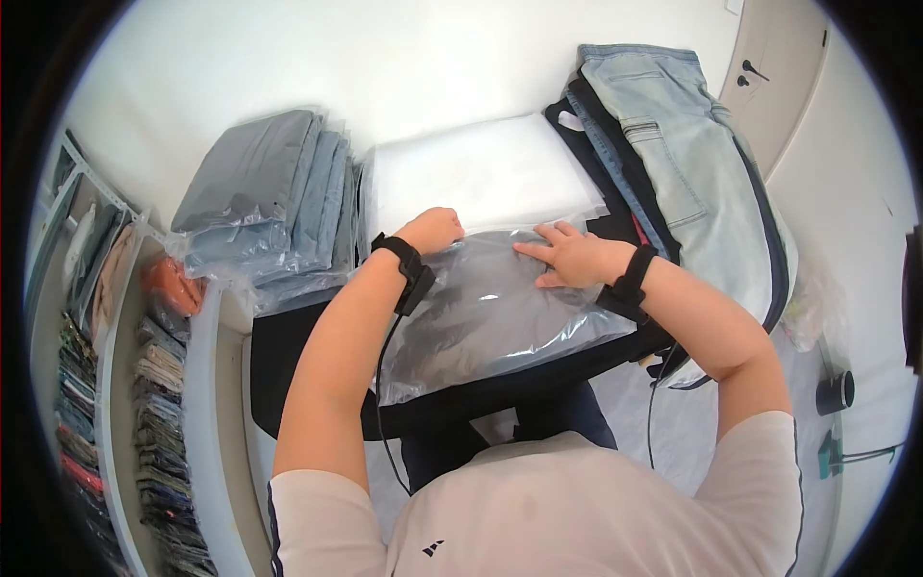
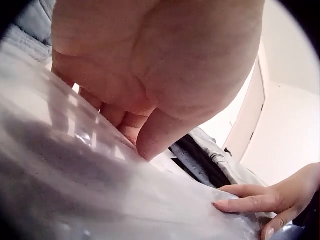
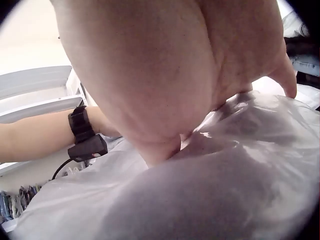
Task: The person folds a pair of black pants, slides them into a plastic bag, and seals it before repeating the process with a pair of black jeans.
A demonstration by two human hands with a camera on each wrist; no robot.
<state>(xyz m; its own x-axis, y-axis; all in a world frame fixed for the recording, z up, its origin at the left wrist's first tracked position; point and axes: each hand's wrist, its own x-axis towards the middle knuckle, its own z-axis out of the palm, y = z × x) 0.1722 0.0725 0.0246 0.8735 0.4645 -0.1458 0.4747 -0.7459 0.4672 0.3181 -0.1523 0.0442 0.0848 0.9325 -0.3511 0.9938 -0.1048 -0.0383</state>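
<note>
A clear plastic bag (image 1: 500, 332) with a dark grey folded garment inside lies flat at the front of the black-covered surface. My left hand (image 1: 431, 232) pinches the bag's far edge between thumb and curled fingers; the left wrist view shows the thumb (image 2: 155, 137) against the film. On the bag's far right part my right hand (image 1: 569, 256) rests with fingers spread, and its fingertips press the film in the right wrist view, where the palm (image 3: 175, 65) hides part of them. Behind both hands lies a stack of blank clear bags (image 1: 481, 173).
At the left stands a pile of bagged folded clothes (image 1: 255, 173). Jeans and other trousers (image 1: 663, 144) are heaped at the right. Shelves of packed clothes (image 1: 168, 433) line the left side. A cable (image 1: 380, 385) hangs from the left wrist camera.
</note>
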